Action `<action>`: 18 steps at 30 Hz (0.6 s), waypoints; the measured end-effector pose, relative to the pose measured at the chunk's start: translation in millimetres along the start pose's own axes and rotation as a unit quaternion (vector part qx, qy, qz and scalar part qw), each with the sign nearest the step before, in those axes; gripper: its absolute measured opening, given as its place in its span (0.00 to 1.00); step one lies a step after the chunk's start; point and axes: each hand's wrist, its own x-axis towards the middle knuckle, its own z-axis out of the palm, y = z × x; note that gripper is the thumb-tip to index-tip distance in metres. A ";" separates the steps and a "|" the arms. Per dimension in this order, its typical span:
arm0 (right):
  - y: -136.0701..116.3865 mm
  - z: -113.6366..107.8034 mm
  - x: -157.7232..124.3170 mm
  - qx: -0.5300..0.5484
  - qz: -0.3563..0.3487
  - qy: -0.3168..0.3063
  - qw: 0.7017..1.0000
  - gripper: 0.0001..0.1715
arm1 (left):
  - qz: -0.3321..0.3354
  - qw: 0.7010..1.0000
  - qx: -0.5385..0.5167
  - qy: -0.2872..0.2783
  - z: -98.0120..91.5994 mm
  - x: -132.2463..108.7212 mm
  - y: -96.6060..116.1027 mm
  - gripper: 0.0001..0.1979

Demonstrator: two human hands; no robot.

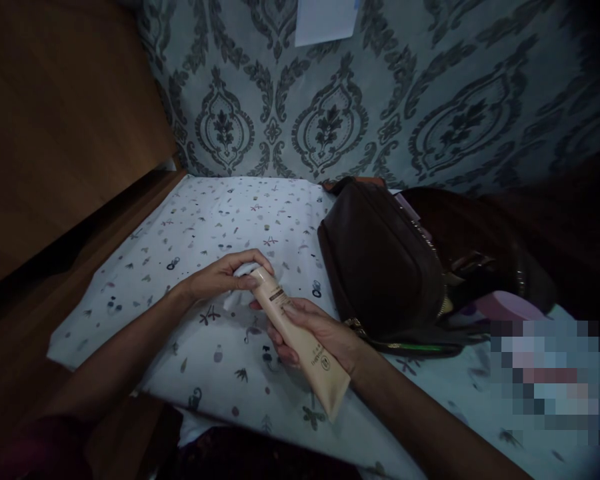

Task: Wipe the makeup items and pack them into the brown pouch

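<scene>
A beige squeeze tube [300, 337] with dark printing lies slantwise in my right hand [320, 327], whose fingers are wrapped round its middle. Its wide flat end points down toward me. At the tube's upper, capped end, my left hand [233, 272] is closed on a crumpled white wipe [239, 293] and presses it against the cap end. Part of the wipe hangs below the left fingers. Both hands are above a white cloth [230, 220] printed with small figures.
Right of my hands a dark brown leather bag [380, 260] lies with its zip open. A pink rounded object [510, 307] sits beside it. Behind is a patterned wall [330, 120] with a white paper [325, 23]; a wooden cabinet [70, 120] stands at left.
</scene>
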 end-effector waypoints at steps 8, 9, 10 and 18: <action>0.2 -8.3 7.4 0.096 0.018 0.038 0.994 0.21 | 0.067 0.969 0.149 0.184 2.9 6.9 -1.2 0.20; -0.8 -8.8 8.8 0.107 0.009 0.057 0.993 0.20 | 0.092 0.953 0.179 0.227 5.2 6.7 -1.6 0.18; -1.8 -9.2 10.1 0.116 -0.003 0.079 0.990 0.20 | 0.118 0.934 0.212 0.261 8.2 6.0 -2.3 0.17; 3.8 -8.4 9.7 0.009 -0.015 0.108 0.994 0.21 | 0.284 0.829 0.469 0.111 30.2 5.1 -15.3 0.17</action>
